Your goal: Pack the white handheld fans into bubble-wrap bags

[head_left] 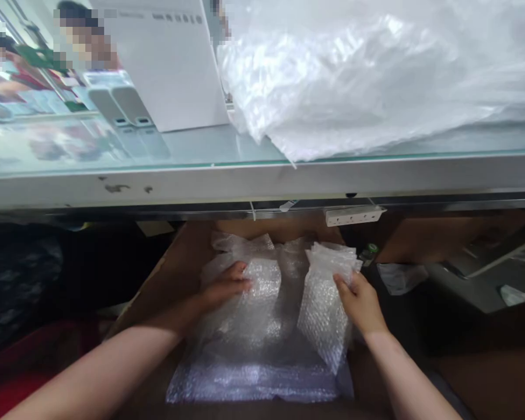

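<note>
Head view: we find the left hand [225, 286] resting, fingers curled, on a bubble-wrap bundle [262, 291] at the left of an open cardboard box [179, 262]; whether it grips or only presses, we cannot tell. The right hand [361, 300] grasps a second bubble-wrap bag [324, 309] by its top right edge, holding it upright just right of the first. Both sit on a flat bubble sheet [254, 379] lining the near part of the box.

Beyond the box, a counter edge [262, 181] runs across, with a power strip [354, 216] under it. On the counter lie a white box [170, 64] at far left and a large plastic sheet [376, 76] at far right.

Risk, in our judgement: the wrap is slick and soft, so the edge-held bag could slip or sag, and the overhanging plastic sheet could slide down into the box.
</note>
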Available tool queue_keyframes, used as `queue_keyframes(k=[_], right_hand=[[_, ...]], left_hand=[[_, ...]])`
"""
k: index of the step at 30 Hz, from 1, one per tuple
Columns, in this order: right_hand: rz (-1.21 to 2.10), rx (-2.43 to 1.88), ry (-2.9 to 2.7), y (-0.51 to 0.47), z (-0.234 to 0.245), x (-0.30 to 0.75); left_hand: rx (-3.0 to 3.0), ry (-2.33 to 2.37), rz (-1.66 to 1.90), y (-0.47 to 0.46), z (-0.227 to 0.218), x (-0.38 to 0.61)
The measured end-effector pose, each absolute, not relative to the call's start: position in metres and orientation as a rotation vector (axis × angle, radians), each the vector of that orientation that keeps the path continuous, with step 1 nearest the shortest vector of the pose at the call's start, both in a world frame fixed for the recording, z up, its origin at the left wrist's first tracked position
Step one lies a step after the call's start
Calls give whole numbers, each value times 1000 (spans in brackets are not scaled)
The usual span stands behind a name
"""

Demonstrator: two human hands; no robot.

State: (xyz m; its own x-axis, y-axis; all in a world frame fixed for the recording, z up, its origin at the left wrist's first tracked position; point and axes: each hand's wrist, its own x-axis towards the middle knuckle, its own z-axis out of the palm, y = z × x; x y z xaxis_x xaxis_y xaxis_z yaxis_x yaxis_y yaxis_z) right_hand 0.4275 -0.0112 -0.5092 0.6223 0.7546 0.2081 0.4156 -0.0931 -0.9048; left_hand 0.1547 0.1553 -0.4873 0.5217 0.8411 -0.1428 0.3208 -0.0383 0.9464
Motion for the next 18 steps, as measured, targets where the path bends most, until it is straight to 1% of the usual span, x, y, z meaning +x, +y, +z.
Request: queue_keyframes(k=[2, 5, 8, 10, 12, 14, 15, 18], right_hand=[[423, -1683, -1004, -8, -509, 422], [733, -1531, -877, -4, -503, 407], [1029, -1309, -575, -4, -487, 394], [1136, -1192, -434, -4, -476, 389], [1217, -1103, -441, -5, -469, 388], [1227, -1090, -530, -6, -470, 390], [1181, -1133, -576, -7, -473, 391], [888, -1403, -716, -8, -485, 392]], left_hand=[[1546, 930, 536, 150, -460, 159], [1483, 859, 579, 129, -436, 174], [1490, 813, 638, 105, -433, 196], [1511, 778, 652, 91, -438, 212], [1520, 770, 674, 80, -445, 227], [1547, 802, 713, 73, -452, 236], [1590, 821, 734, 70, -454, 239], [1819, 841, 789, 69, -451, 241]])
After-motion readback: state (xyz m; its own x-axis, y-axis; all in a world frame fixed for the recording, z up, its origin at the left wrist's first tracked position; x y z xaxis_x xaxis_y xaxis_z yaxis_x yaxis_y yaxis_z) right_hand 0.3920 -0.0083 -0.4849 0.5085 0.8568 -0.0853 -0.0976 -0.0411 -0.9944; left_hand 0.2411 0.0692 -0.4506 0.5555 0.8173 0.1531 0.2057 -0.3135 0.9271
